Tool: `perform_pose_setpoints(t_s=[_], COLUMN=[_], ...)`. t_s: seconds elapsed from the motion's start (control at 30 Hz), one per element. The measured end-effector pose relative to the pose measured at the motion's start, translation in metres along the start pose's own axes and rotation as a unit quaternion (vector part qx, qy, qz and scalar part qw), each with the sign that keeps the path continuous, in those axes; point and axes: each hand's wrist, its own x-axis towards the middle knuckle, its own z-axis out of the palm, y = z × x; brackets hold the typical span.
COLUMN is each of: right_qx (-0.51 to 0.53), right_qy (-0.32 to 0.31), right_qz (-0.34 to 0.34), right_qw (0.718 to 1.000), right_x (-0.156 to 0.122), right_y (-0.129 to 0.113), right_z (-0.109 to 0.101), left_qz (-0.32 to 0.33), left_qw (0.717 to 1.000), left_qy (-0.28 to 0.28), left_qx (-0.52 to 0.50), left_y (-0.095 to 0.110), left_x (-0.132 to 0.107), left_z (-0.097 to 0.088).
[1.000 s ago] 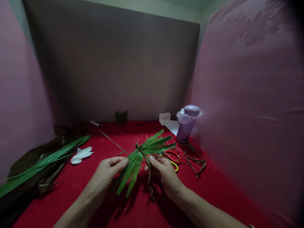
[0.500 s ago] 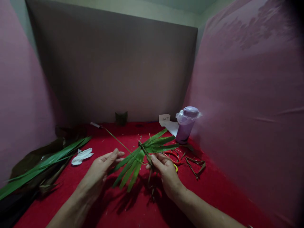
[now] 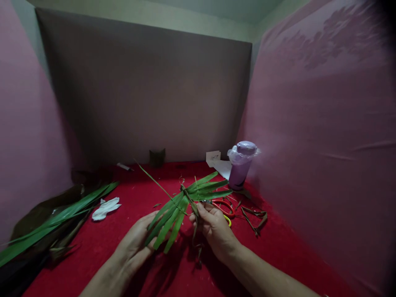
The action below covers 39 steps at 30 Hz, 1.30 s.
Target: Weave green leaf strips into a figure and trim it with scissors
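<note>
A bundle of green leaf strips [image 3: 182,202] crossed over a thin stem hangs just above the red cloth [image 3: 130,206]. My right hand [image 3: 213,231] pinches the bundle at its middle, fingers closed on the crossing point. My left hand [image 3: 136,241] lies under the lower ends of the strips, palm up and fingers stretched out, touching them from below. A long thin leaf rib runs up and to the left from the crossing.
Red-handled scissors [image 3: 224,205] lie right behind my right hand. A purple cup [image 3: 240,165] under plastic film stands at the back right, paper [image 3: 218,161] beside it. Long green leaves [image 3: 52,218] and a white scrap [image 3: 105,206] lie left; dry trimmings [image 3: 255,215] right. Panels enclose three sides.
My left hand dropped from beside the strips to underneath them and drew nearer. The leaf bundle rose slightly. My right hand kept its pinch.
</note>
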Motion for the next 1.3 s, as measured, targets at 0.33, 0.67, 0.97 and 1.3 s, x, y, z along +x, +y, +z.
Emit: perform_pose_setpoints(t_s=[0.33, 0.67, 0.97, 1.3], right_qx=[0.053, 0.059, -0.034, -0.181], right_qy=[-0.036, -0.067, 0.011, -0.037], right_qz=[0.017, -0.003, -0.003, -0.018], right_qw=[0.998, 0.996, 0.999, 0.983], right_x=[0.002, 0.001, 0.008, 0.007], right_y=[0.005, 0.009, -0.008, -0.01], right_z=[-0.001, 0.0, -0.008, -0.005], left_qz=[0.06, 0.104, 0.232, 0.497], left_qw=[0.995, 0.987, 0.94, 0.785], left_qy=[-0.063, -0.111, 0.247, 0.219], left_qx=[-0.038, -0.047, -0.035, 0.299], left_y=[-0.014, -0.031, 0.013, 0.022], left_x=[-0.004, 0.003, 0.013, -0.027], left_z=[-0.001, 0.013, -0.024, 0.003])
